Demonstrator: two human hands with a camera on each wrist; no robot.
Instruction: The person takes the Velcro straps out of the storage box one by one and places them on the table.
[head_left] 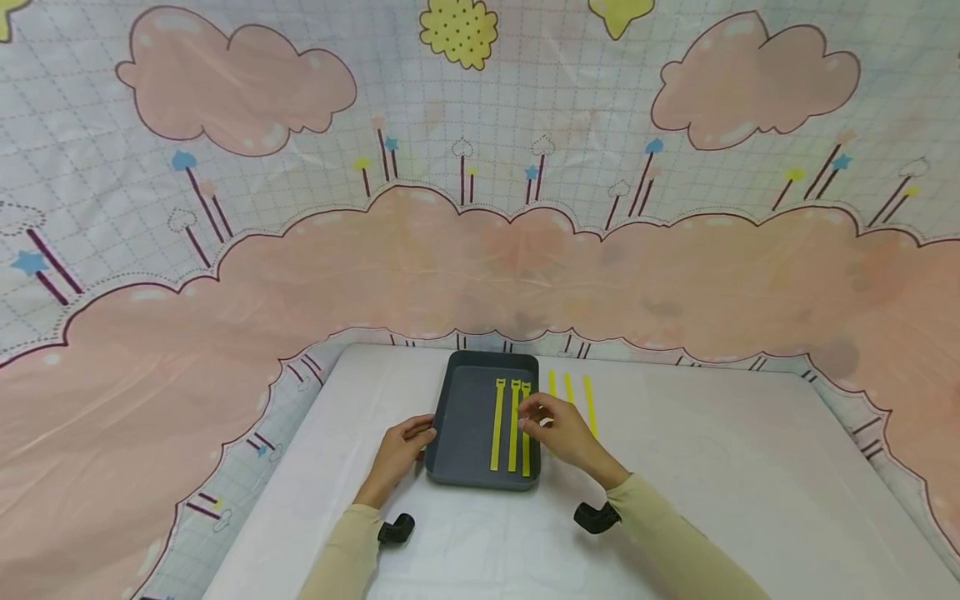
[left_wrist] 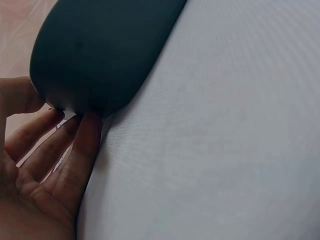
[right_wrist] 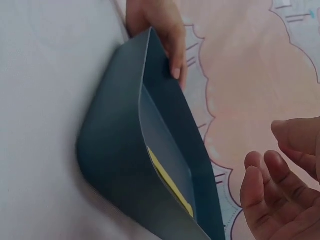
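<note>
A dark grey rectangular tray [head_left: 468,433] lies on the table with three yellow hook-and-loop cable ties side by side in its right half. The leftmost cable tie [head_left: 497,429] lies a little apart from the other two. My left hand [head_left: 399,450] holds the tray's left side; in the left wrist view its thumb and fingertips meet the tray's edge. Over the tray's right edge hovers my right hand [head_left: 561,429], fingers loosely bent and nothing between them, as the right wrist view also shows. It partly covers the rightmost cable tie [head_left: 527,450].
Three more yellow strips [head_left: 590,404] lie on the white table [head_left: 720,467] just right of the tray, partly behind my right hand. A patterned cloth [head_left: 480,275] with clouds hangs behind and beside the table. Black wrist devices [head_left: 596,518] sit under both forearms.
</note>
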